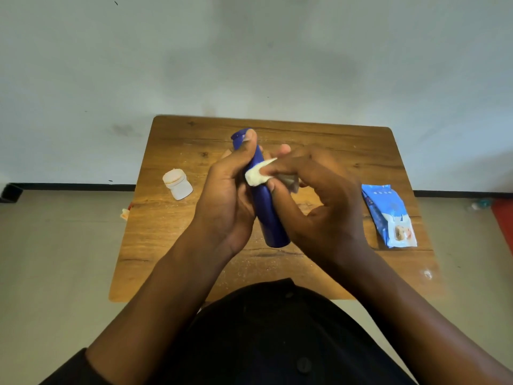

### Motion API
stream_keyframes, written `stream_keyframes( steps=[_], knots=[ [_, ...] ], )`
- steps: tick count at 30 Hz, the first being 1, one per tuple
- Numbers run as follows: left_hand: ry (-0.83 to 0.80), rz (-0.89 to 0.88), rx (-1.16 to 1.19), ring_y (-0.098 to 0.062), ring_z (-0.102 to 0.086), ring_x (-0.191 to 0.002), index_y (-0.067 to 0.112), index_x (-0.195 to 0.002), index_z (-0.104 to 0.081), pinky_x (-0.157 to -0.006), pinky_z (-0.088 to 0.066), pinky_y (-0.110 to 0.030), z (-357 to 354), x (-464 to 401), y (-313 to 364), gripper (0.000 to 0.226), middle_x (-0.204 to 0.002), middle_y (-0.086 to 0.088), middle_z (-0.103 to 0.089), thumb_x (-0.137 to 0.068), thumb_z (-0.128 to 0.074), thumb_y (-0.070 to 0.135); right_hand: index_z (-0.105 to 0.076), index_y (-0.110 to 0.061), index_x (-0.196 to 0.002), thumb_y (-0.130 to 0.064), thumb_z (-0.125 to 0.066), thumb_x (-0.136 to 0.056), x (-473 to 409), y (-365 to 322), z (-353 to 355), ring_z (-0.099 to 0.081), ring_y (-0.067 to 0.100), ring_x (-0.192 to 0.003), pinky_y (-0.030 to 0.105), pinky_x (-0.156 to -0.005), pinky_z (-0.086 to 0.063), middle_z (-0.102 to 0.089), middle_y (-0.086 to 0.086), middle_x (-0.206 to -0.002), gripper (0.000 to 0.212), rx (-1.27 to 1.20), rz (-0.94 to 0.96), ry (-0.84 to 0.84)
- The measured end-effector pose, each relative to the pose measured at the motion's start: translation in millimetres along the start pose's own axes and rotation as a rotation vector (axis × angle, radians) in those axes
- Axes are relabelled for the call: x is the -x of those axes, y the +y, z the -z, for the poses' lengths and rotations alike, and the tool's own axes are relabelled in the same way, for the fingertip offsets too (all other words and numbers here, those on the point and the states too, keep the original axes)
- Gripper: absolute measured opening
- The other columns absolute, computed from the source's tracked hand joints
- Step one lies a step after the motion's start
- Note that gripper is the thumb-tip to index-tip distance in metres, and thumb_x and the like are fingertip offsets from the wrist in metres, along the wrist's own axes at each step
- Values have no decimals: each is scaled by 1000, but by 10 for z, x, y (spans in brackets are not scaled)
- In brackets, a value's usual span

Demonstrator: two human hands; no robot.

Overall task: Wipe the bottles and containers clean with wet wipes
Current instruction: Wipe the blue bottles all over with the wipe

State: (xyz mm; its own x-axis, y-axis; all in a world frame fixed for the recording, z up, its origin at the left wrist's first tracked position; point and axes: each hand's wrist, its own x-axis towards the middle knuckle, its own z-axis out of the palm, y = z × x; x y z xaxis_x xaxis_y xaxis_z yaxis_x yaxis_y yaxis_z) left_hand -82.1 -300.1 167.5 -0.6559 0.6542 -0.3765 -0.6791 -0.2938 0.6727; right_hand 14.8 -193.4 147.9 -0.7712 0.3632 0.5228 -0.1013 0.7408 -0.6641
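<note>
A tall dark blue bottle (270, 218) is held tilted above the middle of the wooden table (172, 245), cap end away from me. My left hand (230, 195) grips its upper half, thumb up near the cap. My right hand (316, 195) pinches a folded white wet wipe (256, 176) and presses it against the bottle's side. A small white jar (177, 183) with a pale lid stands on the table to the left. A blue pack of wet wipes (388, 215) lies on the right side of the table.
The small table stands against a pale wall. A scrap of white and orange litter (125, 213) sits at the table's left edge. A red object (503, 220) shows on the floor at the far right. My dark clothing fills the bottom of the view.
</note>
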Motion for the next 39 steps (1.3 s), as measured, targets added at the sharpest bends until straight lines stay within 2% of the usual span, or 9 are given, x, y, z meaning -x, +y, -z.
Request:
stream_keyframes(
  steps=[2,6,11,14,17,24,27,33,39],
  knots=[
    [84,12,-17,-26,-77,-100,2,-144,-47,-82,-64,-44,7,-4,19,54,-114,-15,-77,-103,-59,35,-78,-8,-105,-8,-74,-89,114,-8,-18,-65,20,-97,39,-79,-53,-71,5,-103,16,7,21,-46],
    [174,13,-40,-26,-76,-110,14,-119,-63,-92,-61,-44,39,6,2,26,-115,-14,-79,-101,-66,32,-78,-11,-102,-13,-77,-87,234,24,-45,-61,19,-93,31,-76,-47,-67,5,-102,16,140,49,-105],
    [35,41,-89,-27,-69,-105,0,-132,-62,-98,-57,-45,6,42,-27,50,-115,-16,-73,-104,-56,41,-80,-10,-104,-10,-76,-88,25,71,-24,-58,16,-93,25,-76,-41,-68,5,-97,16,238,32,-13],
    [-41,101,-4,-33,-59,-124,-2,-146,-53,-119,-40,-51,11,48,-78,55,-130,-21,-62,-111,-41,39,-79,-14,-110,-13,-75,-90,-134,98,-12,-61,19,-92,32,-73,-47,-67,5,-100,20,256,-7,51],
    [-94,95,4,-38,-50,-143,2,-152,-47,-123,-33,-58,60,20,-95,51,-150,-27,-54,-113,-39,34,-79,-14,-111,-13,-75,-90,-172,75,-7,-62,20,-94,31,-74,-49,-67,6,-102,22,236,1,82],
    [-65,29,49,-33,-64,-125,4,-151,-43,-110,-49,-55,111,7,-60,47,-136,-16,-68,-111,-40,28,-78,-12,-108,-11,-76,-89,173,97,19,-62,20,-97,24,-82,-42,-70,6,-102,19,244,46,-41],
    [-40,-65,49,-31,-63,-124,4,-150,-46,-105,-54,-51,187,-52,-57,43,-130,-14,-68,-112,-40,22,-76,-14,-110,-14,-75,-91,346,230,66,-65,17,-98,34,-80,-51,-72,3,-105,20,242,19,-100],
    [-13,-380,-586,-19,-65,-119,22,-134,-60,-102,-53,-35,262,-132,-188,28,-127,-8,-69,-106,-58,24,-71,-24,-104,-21,-77,-95,162,217,297,-67,7,-88,29,-72,-58,-70,-19,-95,11,9,-351,96],
    [-212,-532,-915,-9,-63,-115,26,-132,-53,-91,-52,-18,285,-154,-252,31,-123,13,-64,-102,-59,23,-73,-11,-99,-18,-80,-93,-175,10,480,-68,21,-78,35,-67,-60,-72,-3,-87,11,-157,-376,184]
  ],
)
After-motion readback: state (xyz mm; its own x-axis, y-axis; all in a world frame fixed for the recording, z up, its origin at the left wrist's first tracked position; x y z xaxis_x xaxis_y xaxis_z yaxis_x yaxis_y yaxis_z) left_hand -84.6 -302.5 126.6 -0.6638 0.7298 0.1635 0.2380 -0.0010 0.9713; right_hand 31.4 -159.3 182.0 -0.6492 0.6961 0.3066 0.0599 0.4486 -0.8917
